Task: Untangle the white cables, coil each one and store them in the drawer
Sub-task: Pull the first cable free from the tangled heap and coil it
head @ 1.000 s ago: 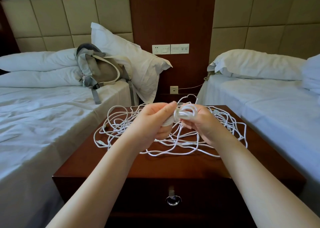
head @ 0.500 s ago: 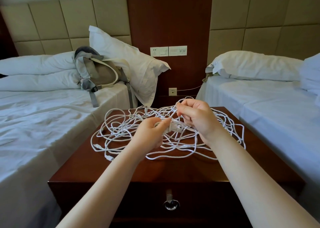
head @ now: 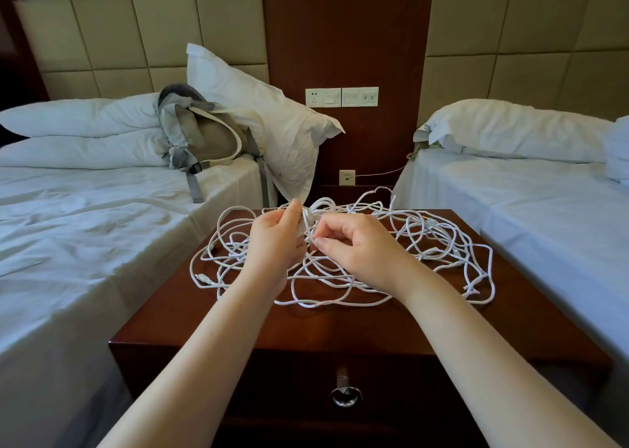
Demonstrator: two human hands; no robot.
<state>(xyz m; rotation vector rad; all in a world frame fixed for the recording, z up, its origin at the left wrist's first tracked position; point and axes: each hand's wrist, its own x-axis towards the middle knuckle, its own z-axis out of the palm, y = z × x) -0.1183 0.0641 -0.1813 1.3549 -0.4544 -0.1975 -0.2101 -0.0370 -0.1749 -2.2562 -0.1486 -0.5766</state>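
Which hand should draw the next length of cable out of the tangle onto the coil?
Right, probably. The left hand grips the small coil, so it is occupied; the right hand pinches just one strand beside it.

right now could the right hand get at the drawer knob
Probably yes. The knob faces out on the drawer front with nothing covering it. But the right hand is pinching the cables up on the nightstand, so it would have to let go first.

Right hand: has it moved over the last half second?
Yes. The right hand has come back from the rear edge of the nightstand toward the person and slightly left, pinching the white cables.
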